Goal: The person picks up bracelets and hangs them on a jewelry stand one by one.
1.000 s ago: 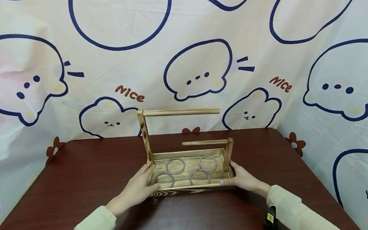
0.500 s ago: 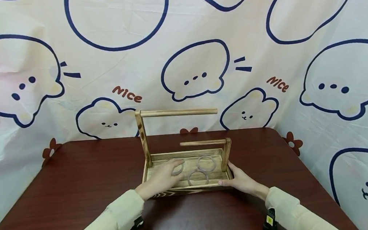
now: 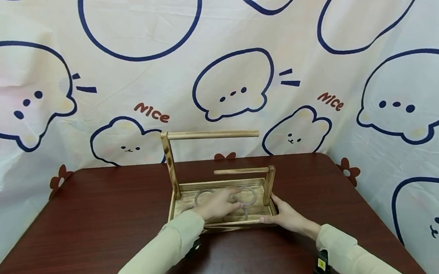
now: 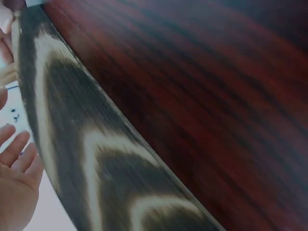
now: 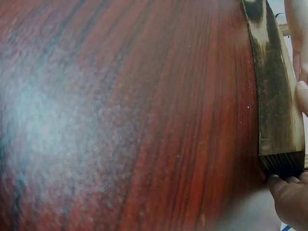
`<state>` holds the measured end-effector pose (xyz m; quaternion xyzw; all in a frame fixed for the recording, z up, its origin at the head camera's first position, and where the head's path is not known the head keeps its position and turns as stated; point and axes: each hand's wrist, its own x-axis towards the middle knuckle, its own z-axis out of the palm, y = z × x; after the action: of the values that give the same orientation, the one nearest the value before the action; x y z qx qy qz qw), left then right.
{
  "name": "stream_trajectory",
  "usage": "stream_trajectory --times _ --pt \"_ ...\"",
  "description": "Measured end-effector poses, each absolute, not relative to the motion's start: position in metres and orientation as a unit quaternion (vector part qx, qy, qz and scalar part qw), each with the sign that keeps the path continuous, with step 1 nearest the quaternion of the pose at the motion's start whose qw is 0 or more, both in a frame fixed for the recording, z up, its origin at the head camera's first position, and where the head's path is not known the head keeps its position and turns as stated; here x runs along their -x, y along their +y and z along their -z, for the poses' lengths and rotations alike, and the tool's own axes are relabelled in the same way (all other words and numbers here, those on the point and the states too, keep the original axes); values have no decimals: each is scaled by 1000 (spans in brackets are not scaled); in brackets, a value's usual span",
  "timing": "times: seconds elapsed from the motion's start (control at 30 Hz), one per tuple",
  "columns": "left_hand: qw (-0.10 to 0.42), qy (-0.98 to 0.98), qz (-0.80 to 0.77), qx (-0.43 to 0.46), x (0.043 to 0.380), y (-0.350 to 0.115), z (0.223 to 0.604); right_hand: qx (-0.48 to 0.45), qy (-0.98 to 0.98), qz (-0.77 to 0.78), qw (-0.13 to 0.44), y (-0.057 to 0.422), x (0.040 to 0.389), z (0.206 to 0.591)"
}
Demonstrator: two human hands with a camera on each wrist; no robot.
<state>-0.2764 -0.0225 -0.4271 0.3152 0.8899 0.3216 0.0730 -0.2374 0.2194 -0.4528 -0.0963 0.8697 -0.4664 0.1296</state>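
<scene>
A wooden tray rack [image 3: 233, 228] stands on the table with a tall post [image 3: 171, 167] on its left and a shorter post [image 3: 269, 187] on its right. Each post carries a sideways bar. Several clear rings show on its floor, including a back right ring [image 3: 255, 194] and a back left ring [image 3: 203, 190]. My left hand [image 3: 218, 204] reaches over the tray, fingers extended toward the right-hand rings and partly covering them. My right hand [image 3: 289, 214] grips the tray's right end, thumb at the front rim; the right wrist view shows fingers at its corner [image 5: 284, 163].
The dark red-brown table [image 3: 105, 216] extends around the rack on every side. Behind it hangs a pale cloth [image 3: 175, 80] with cartoon outlines. The upper bar [image 3: 215, 134] and lower bar [image 3: 242, 170] jut out above the tray.
My left hand has left the tray's left end and moved right across the rings, first over the left ones, now over the right ones. My right hand keeps its grip.
</scene>
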Motion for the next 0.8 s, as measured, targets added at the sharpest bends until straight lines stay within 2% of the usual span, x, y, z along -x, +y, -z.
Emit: stream_trajectory --times 0.3,0.8 --pt "53 904 -315 -285 295 -1 437 104 871 466 121 222 239 453" --pt "77 911 -330 -235 304 17 458 101 871 464 126 222 237 454"
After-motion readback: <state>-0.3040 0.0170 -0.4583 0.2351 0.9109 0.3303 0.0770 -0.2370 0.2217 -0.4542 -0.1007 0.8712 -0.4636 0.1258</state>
